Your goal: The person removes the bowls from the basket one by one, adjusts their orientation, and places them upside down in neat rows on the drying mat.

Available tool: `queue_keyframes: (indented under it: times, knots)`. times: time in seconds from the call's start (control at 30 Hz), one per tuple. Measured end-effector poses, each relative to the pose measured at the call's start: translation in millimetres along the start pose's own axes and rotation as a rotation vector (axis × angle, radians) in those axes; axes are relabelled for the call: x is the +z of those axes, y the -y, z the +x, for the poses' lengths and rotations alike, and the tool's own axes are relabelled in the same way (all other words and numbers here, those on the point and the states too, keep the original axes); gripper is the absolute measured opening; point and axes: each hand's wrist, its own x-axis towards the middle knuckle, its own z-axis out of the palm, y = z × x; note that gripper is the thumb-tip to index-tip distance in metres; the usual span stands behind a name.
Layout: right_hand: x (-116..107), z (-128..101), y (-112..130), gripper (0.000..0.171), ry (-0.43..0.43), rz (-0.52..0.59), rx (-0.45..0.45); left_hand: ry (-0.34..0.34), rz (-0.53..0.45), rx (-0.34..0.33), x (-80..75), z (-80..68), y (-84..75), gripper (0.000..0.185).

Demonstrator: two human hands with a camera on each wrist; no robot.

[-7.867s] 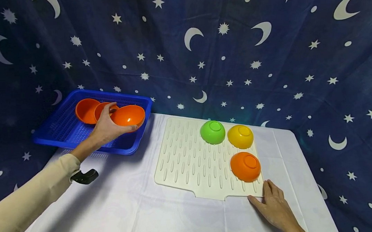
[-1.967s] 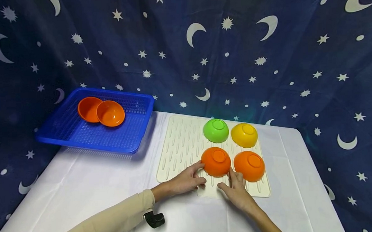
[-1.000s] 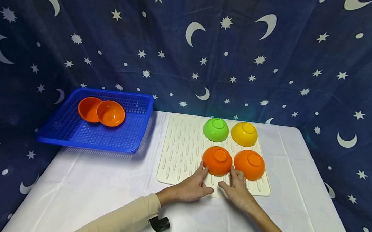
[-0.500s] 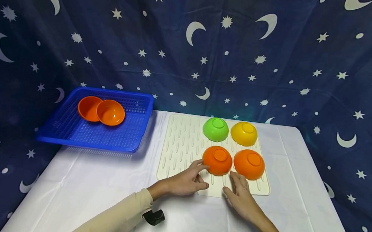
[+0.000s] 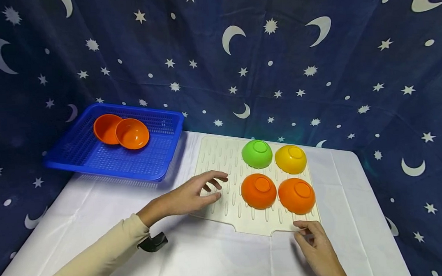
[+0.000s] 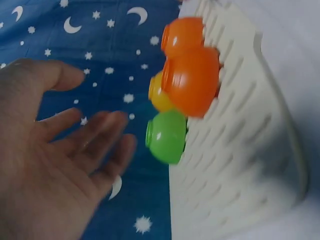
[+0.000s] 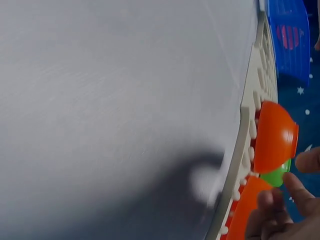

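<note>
Four upside-down bowls rest on a cream ridged drying mat (image 5: 250,223). Green (image 5: 256,154) and yellow (image 5: 290,160) bowls sit at the back; one orange bowl (image 5: 258,194) stands in front of the green, another orange bowl (image 5: 296,198) in front of the yellow. My left hand (image 5: 188,195) hovers over the mat's left part, fingers loosely bent and holding nothing; in the left wrist view that hand (image 6: 65,145) is apart from the bowls. Near the mat's front right corner is my right hand (image 5: 317,247), fingers loosely curled, nothing in them.
At the back left a blue plastic basket (image 5: 107,174) holds two orange bowls, one bowl (image 5: 132,135) overlapping the other bowl (image 5: 104,130). A white cloth (image 5: 211,262) covers the table. A dark blue curtain (image 5: 202,40) with moons and stars hangs behind.
One orange bowl went from the basket to the mat, upside down, beside the other orange bowl. Both hands have since let it go; the left moved left, the right toward the front right corner.
</note>
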Motion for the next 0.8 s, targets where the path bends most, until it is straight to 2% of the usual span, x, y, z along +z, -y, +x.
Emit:
queue_keyframes:
  times: [0.07, 0.17, 0.3, 0.43, 0.53, 0.67, 0.8]
  knots:
    - [-5.9, -0.4, -2.9, 0.028, -0.052, -0.012, 0.010, -0.076, 0.033, 0.047, -11.7, -1.4, -0.5, 0.047]
    - [-13.6, 1.3, -8.3, 0.037, -0.104, -0.063, 0.008, -0.198, 0.100, 0.116, -30.5, -2.5, -2.1, 0.049]
    - [-20.5, 9.9, -20.5, 0.065, -0.060, -0.193, 0.024, -0.292, 0.245, 0.125, -60.6, -3.9, -5.5, 0.052]
    - [-22.5, 22.0, -33.3, 0.096, 0.072, -0.297, 0.063, -0.309, 0.404, 0.056, -91.3, -3.6, -6.7, 0.059]
    - [-20.5, 30.3, -38.9, 0.111, 0.149, -0.331, 0.089, -0.302, 0.509, -0.009, -110.6, -3.5, -4.6, 0.065]
    - [-17.2, 39.4, -40.6, 0.116, 0.192, -0.347, 0.108, -0.288, 0.584, -0.075, -131.1, -4.4, 0.7, 0.074]
    - [-16.1, 44.5, -38.8, 0.114, 0.201, -0.359, 0.092, -0.276, 0.627, -0.111, -148.5, -6.7, 6.9, 0.082]
